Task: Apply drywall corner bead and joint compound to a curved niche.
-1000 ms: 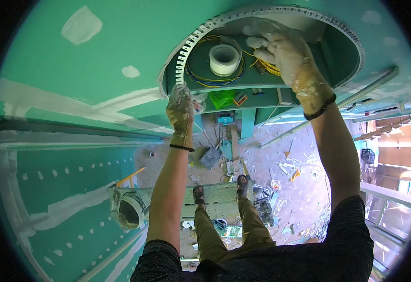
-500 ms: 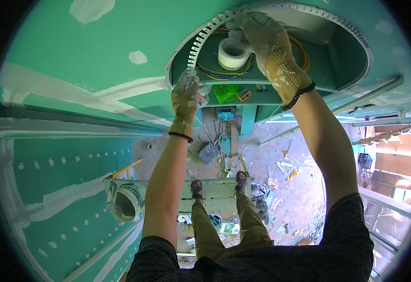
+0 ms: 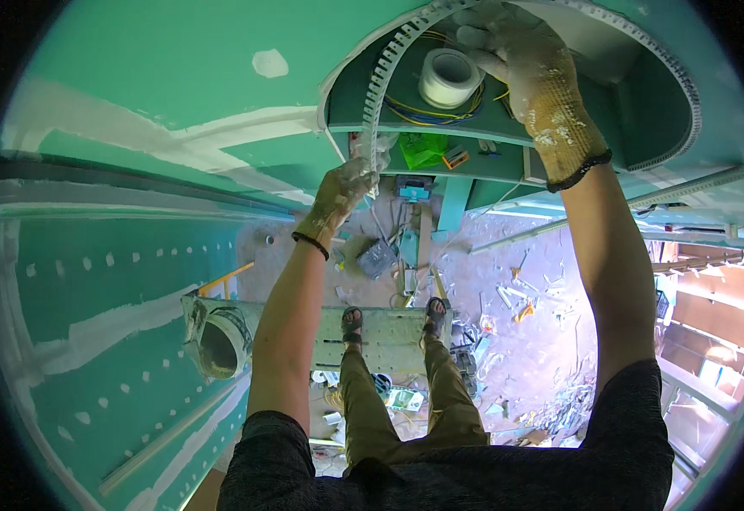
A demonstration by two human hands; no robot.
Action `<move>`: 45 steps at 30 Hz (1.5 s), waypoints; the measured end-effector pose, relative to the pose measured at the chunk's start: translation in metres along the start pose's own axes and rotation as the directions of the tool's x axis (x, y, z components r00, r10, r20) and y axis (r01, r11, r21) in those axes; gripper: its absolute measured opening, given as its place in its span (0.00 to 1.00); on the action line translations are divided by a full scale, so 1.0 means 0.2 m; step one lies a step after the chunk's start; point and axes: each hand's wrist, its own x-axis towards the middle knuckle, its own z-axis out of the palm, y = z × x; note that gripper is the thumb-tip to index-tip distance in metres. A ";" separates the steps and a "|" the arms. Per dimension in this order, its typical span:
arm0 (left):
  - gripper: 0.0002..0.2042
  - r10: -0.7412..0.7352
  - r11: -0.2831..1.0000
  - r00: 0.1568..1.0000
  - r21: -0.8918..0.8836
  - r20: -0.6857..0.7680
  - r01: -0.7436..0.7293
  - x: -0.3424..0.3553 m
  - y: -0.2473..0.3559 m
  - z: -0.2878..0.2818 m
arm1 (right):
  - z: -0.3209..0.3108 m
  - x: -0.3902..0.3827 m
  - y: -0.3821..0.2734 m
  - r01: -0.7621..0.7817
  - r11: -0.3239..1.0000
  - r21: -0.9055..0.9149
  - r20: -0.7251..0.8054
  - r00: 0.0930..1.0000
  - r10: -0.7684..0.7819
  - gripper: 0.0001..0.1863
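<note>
A white notched corner bead strip (image 3: 379, 89) curves along the rim of a rounded opening (image 3: 327, 115) in the green board. My left hand (image 3: 342, 192), in a dusty work glove, is closed on its lower end. There the strip stands away from the rim. My right hand (image 3: 551, 94), also gloved, reaches up into the opening against the strip's upper part. Its two visible fingers are stretched out and apart, while the others are hidden. Beside those fingers a white roll of tape (image 3: 450, 78) lies on the ledge inside, with coiled yellow and blue wires (image 3: 427, 116).
Below the opening, a lower ledge holds a bright green plastic bag (image 3: 421, 149) and a small orange item (image 3: 455, 157). I stand on a narrow platform (image 3: 389, 328) above a littered floor (image 3: 551, 315). A bucket (image 3: 223, 345) stands at its left end.
My left hand has moved lower, drawing the strip's end down and away from the rim. My right hand stays at the top of the opening. The whole view has shifted slightly.
</note>
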 end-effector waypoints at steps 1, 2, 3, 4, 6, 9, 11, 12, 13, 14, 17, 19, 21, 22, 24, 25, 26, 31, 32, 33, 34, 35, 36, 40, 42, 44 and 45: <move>0.17 -0.004 1.000 1.000 0.004 -0.010 0.004 -0.01 -0.05 -0.03 | 0.01 -0.01 0.03 0.087 0.992 0.087 -0.029 0.996 -0.085 0.15; 0.17 0.100 0.981 0.994 0.169 -0.034 -0.093 -0.01 -0.06 -0.02 | 0.00 -0.01 0.06 0.171 0.973 0.157 -0.065 0.985 -0.163 0.15; 0.18 0.207 0.925 0.978 0.333 -0.041 -0.182 -0.01 -0.07 -0.01 | 0.00 -0.02 0.08 0.169 0.973 0.156 -0.061 0.985 -0.162 0.15; 0.18 0.205 0.926 0.978 0.331 -0.042 -0.180 -0.02 -0.08 0.00 | -0.01 -0.01 0.09 0.066 0.868 0.493 -0.018 0.998 -0.065 0.16; 0.18 0.263 0.842 0.925 0.534 -0.274 -0.081 -0.04 -0.05 0.04 | -0.02 -0.02 0.13 -0.050 0.651 0.757 0.055 0.998 0.013 0.16; 0.17 0.542 0.665 0.759 0.737 -0.360 -0.124 -0.03 -0.01 0.04 | 0.00 -0.02 0.07 0.218 0.961 0.173 -0.075 0.975 -0.208 0.17; 0.17 0.577 0.657 0.709 0.747 -0.407 -0.106 -0.01 -0.02 0.03 | 0.00 -0.04 -0.19 -0.259 0.554 0.791 -0.051 0.875 0.482 0.15; 0.18 0.609 0.651 0.657 0.754 -0.444 -0.094 0.01 -0.02 0.04 | -0.01 -0.04 -0.13 -0.260 0.559 0.788 -0.053 0.875 0.482 0.15; 0.18 0.608 0.655 0.657 0.749 -0.446 -0.098 0.04 -0.02 0.04 | -0.04 -0.05 0.00 -0.101 0.924 0.370 -0.144 0.976 0.165 0.15; 0.18 0.565 0.668 0.693 0.741 -0.448 -0.065 0.05 -0.01 0.01 | -0.02 -0.04 -0.02 0.160 0.979 -0.128 -0.050 0.985 -0.168 0.14; 0.18 0.596 0.566 0.706 0.824 -0.382 -0.032 0.13 -0.01 -0.11 | 0.03 -0.02 -0.15 -0.227 0.534 0.814 -0.087 0.862 0.499 0.15; 0.18 0.662 0.438 0.686 0.899 -0.303 -0.026 0.14 -0.04 -0.17 | 0.06 -0.02 -0.17 -0.211 0.493 0.844 -0.070 0.868 0.491 0.14; 0.16 0.545 0.647 0.730 0.760 -0.412 -0.054 0.16 0.05 -0.04 | 0.03 -0.04 -0.09 -0.200 0.486 0.851 -0.078 0.866 0.493 0.14; 0.16 0.545 0.649 0.730 0.759 -0.412 -0.055 0.17 0.07 -0.03 | 0.02 -0.05 -0.03 -0.147 0.571 0.807 -0.084 0.930 0.358 0.13; 0.15 0.598 0.564 0.699 0.826 -0.393 -0.019 0.17 0.09 -0.06 | 0.04 -0.04 -0.02 -0.081 0.632 0.770 -0.072 0.974 0.213 0.12; 0.15 0.598 0.560 0.698 0.828 -0.394 -0.012 0.17 0.10 -0.08 | 0.05 -0.04 -0.02 -0.111 0.567 0.816 -0.055 0.962 0.268 0.11; 0.15 0.581 0.559 0.712 0.829 -0.393 0.002 0.17 0.11 -0.10 | 0.07 -0.03 -0.02 -0.140 0.496 0.857 -0.032 0.946 0.323 0.11; 0.14 0.466 0.629 0.777 0.776 -0.424 0.046 0.19 0.17 -0.05 | 0.20 -0.03 0.38 0.112 0.937 0.332 -0.183 0.982 -0.052 0.21; 0.14 0.461 0.632 0.774 0.773 -0.435 0.057 0.18 0.16 -0.08 | 0.26 -0.01 0.35 0.179 0.960 0.215 -0.149 0.977 -0.149 0.22; 0.14 0.460 0.638 0.771 0.768 -0.440 0.058 0.18 0.17 -0.07 | 0.30 0.00 0.30 0.252 0.964 0.088 -0.108 0.964 -0.242 0.23; 0.14 0.462 0.636 0.772 0.770 -0.437 0.055 0.19 0.19 -0.07 | 0.34 0.01 0.26 0.325 0.945 -0.038 -0.055 0.944 -0.326 0.23; 0.14 0.452 0.643 0.781 0.765 -0.430 0.049 0.21 0.21 -0.04 | 0.36 0.02 0.23 0.393 0.904 -0.169 0.016 0.918 -0.396 0.24; 0.14 0.440 0.640 0.789 0.766 -0.429 0.060 0.19 0.21 -0.06 | 0.45 0.00 0.22 0.210 0.887 0.411 0.003 0.973 -0.231 0.24; 0.13 0.461 0.660 0.772 0.751 -0.438 0.032 0.21 0.20 -0.04 | 0.67 0.07 0.33 0.231 0.964 0.135 -0.067 0.972 -0.223 0.13; 0.13 0.478 0.647 0.764 0.762 -0.433 0.027 0.23 0.17 -0.06 | 0.74 0.12 0.32 0.238 0.965 0.110 -0.105 0.968 -0.226 0.11; 0.14 0.480 0.634 0.774 0.773 -0.412 0.018 0.22 0.16 -0.10 | 0.77 0.12 0.28 0.245 0.965 0.092 -0.141 0.963 -0.231 0.10; 0.14 0.482 0.626 0.785 0.780 -0.388 0.001 0.21 0.18 -0.10 | 0.75 0.10 0.21 0.082 0.959 0.271 -0.095 0.994 -0.058 0.11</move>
